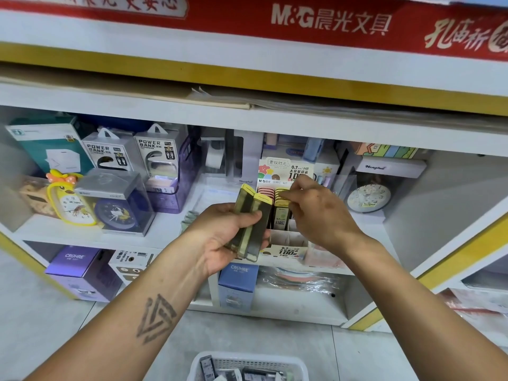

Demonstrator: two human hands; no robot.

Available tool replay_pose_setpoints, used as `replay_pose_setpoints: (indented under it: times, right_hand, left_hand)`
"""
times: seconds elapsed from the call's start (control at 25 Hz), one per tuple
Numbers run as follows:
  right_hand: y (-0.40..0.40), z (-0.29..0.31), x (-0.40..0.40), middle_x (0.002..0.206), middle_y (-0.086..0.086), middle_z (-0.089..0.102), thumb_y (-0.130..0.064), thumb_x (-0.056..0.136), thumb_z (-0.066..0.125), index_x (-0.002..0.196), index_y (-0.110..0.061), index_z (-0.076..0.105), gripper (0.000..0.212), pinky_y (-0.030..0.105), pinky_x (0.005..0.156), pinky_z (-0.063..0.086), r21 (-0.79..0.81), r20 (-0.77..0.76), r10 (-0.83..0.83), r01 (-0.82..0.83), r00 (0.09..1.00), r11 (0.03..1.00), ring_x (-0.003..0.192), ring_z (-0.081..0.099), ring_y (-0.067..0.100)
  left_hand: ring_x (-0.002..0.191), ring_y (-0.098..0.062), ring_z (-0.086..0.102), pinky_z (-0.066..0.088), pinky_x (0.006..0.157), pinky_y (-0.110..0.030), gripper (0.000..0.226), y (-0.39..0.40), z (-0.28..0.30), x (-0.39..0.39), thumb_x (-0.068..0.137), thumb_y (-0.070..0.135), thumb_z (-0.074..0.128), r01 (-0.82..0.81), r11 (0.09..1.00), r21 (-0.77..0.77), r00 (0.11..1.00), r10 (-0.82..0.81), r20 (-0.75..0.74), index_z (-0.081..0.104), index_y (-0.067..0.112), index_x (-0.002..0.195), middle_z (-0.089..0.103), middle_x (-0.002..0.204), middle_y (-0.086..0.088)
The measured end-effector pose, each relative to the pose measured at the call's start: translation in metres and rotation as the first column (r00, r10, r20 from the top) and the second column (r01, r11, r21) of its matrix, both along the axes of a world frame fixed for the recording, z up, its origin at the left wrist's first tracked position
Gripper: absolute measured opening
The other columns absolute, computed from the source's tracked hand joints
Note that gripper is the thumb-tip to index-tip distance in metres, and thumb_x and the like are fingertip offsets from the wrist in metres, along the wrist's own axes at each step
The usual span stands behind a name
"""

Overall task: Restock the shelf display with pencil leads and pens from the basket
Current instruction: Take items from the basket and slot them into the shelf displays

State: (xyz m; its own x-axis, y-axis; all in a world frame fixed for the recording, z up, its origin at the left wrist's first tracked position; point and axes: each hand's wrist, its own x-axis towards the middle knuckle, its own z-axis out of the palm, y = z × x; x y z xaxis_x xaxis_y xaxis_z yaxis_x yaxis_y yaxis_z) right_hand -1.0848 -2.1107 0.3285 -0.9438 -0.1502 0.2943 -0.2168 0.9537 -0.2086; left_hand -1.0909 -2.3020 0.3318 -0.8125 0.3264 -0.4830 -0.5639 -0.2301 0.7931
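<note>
My left hand (228, 235) grips two yellow-capped pencil lead cases (251, 221), held upright in front of the shelf. My right hand (316, 213) reaches into the cardboard lead display box (286, 247) on the middle shelf, and its fingers pinch the top of a yellow lead case (281, 209) standing in the box. Pink-capped cases (265, 191) stand in the row beside it. The display's printed backing card (283, 170) rises behind my right hand. A white basket (248, 365) holding more lead cases sits on the floor at the bottom edge.
Power bank boxes (134, 152), a yellow duck clock (72, 200) and a boxed blue clock (121, 204) fill the left of the shelf. A round clock (368, 198) stands at the right. Purple and blue CRUHRE boxes (239, 284) sit on the lower shelf. Grey tiled floor lies below.
</note>
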Motion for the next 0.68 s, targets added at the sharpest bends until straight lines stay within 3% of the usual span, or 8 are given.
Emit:
replay_pose_setpoints:
  times: [0.04,0.12,0.2,0.28,0.4,0.52,0.6,0.68]
  right_hand:
    - [0.0,0.003,0.0,0.107,-0.005,0.062,-0.01,0.098,0.056,0.121,-0.023,0.07,0.03,0.022,0.073,0.048,-0.207,0.06,-0.008,0.02,0.998,0.978,0.091,0.062,0.015]
    - [-0.003,0.01,0.003,0.1,-0.008,0.073,-0.022,0.097,0.063,0.119,-0.028,0.071,0.024,0.012,0.065,0.047,-0.651,0.245,0.074,0.108,0.967,0.751,0.083,0.067,0.009]
    - [-0.009,0.013,0.007,0.092,-0.003,0.076,-0.019,0.093,0.07,0.113,-0.023,0.072,0.021,0.016,0.057,0.05,-0.814,0.333,0.179,0.186,0.926,0.551,0.074,0.069,0.011]
    - [-0.01,0.014,0.008,0.092,0.005,0.076,-0.004,0.089,0.071,0.106,-0.011,0.073,0.018,0.02,0.056,0.053,-0.854,0.328,0.197,0.201,0.924,0.48,0.073,0.068,0.015]
    - [-0.002,0.019,0.006,0.084,0.011,0.075,0.008,0.085,0.065,0.093,-0.004,0.076,0.018,0.019,0.054,0.049,-0.843,0.291,0.122,0.194,0.949,0.502,0.064,0.065,0.012]
    - [0.014,0.026,0.007,0.075,0.01,0.073,-0.001,0.083,0.076,0.086,-0.004,0.076,0.004,0.026,0.06,0.054,-0.81,0.251,0.086,0.16,0.964,0.564,0.06,0.065,0.014]
    - [0.022,0.027,0.007,0.078,0.013,0.075,-0.01,0.078,0.083,0.088,-0.005,0.076,0.013,0.033,0.069,0.06,-0.798,0.234,0.068,0.152,0.97,0.583,0.067,0.07,0.022]
    - [0.027,0.023,0.005,0.081,0.01,0.077,-0.01,0.077,0.084,0.092,-0.008,0.076,0.017,0.032,0.076,0.06,-0.773,0.22,0.023,0.16,0.975,0.614,0.077,0.075,0.023]
  left_hand:
    - [0.069,-0.034,0.071,0.061,0.059,-0.043,0.026,0.001,0.0,0.0,0.084,-0.004,0.068,0.003,1.0,-0.003,1.0,-0.003,-0.006,0.064,-0.007,0.11,0.071,0.086,-0.026]
    - [0.068,-0.032,0.071,0.061,0.058,-0.042,0.026,0.003,-0.001,0.0,0.084,-0.004,0.068,0.021,1.0,-0.009,0.999,-0.022,-0.03,0.066,-0.005,0.11,0.072,0.088,-0.023]
    - [0.071,-0.032,0.072,0.061,0.059,-0.042,0.024,0.004,-0.002,0.001,0.085,-0.002,0.068,0.051,0.999,-0.007,0.997,-0.051,-0.051,0.068,-0.002,0.109,0.074,0.093,-0.021]
    - [0.078,-0.035,0.072,0.061,0.065,-0.044,0.024,0.006,-0.003,0.001,0.085,0.0,0.069,0.074,0.997,-0.002,0.996,-0.074,-0.056,0.069,-0.001,0.108,0.074,0.098,-0.022]
    - [0.095,-0.04,0.07,0.059,0.077,-0.045,0.024,0.005,-0.005,-0.001,0.086,0.004,0.068,0.059,0.998,-0.014,0.997,-0.06,-0.048,0.069,0.0,0.109,0.072,0.105,-0.024]
    - [0.066,-0.024,0.067,0.056,0.062,-0.033,0.007,0.003,-0.006,-0.006,0.088,0.004,0.068,-0.027,0.998,-0.058,0.998,0.024,-0.05,0.074,0.005,0.084,0.069,0.079,-0.014]
    - [0.05,-0.017,0.055,0.048,0.049,-0.025,0.0,0.001,-0.005,-0.008,0.089,0.005,0.067,-0.069,0.995,-0.075,0.997,0.066,-0.038,0.068,0.004,0.089,0.061,0.066,-0.009]
    - [0.045,-0.015,0.047,0.039,0.043,-0.019,0.005,0.001,-0.005,-0.008,0.09,0.006,0.066,-0.062,0.993,-0.097,0.998,0.06,-0.026,0.063,0.005,0.094,0.058,0.061,-0.006]
